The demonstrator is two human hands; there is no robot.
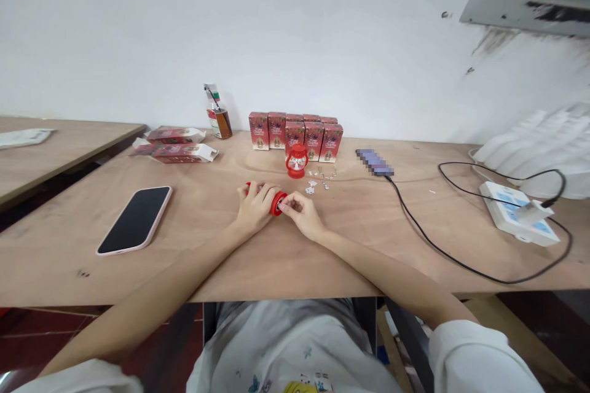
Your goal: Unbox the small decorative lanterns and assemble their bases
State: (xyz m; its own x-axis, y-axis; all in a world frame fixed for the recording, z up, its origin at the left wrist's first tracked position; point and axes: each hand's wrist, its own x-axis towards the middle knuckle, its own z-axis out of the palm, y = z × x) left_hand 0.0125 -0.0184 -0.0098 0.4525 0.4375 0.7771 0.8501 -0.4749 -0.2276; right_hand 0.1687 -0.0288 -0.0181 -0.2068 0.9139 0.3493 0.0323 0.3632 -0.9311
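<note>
A small red lantern (278, 203) lies on its side on the table, its round base facing right. Wrapped over its body is my left hand (256, 204), which hides most of it. My right hand (301, 213) pinches at the lantern's base with thumb and forefinger; whatever sits between the fingertips is too small to make out. Just behind, a second red lantern (297, 161) stands upright. Several small white pieces (311, 187) and tiny metal-looking bits (326, 185) are scattered beside it.
Several red printed boxes (313, 140) stand by the wall. Two flattened cartons (177, 152) and a bottle (218, 116) are at back left. A phone (135, 221) lies left. Right are another phone (375, 162), its black cable (428, 247) and a power strip (520, 215).
</note>
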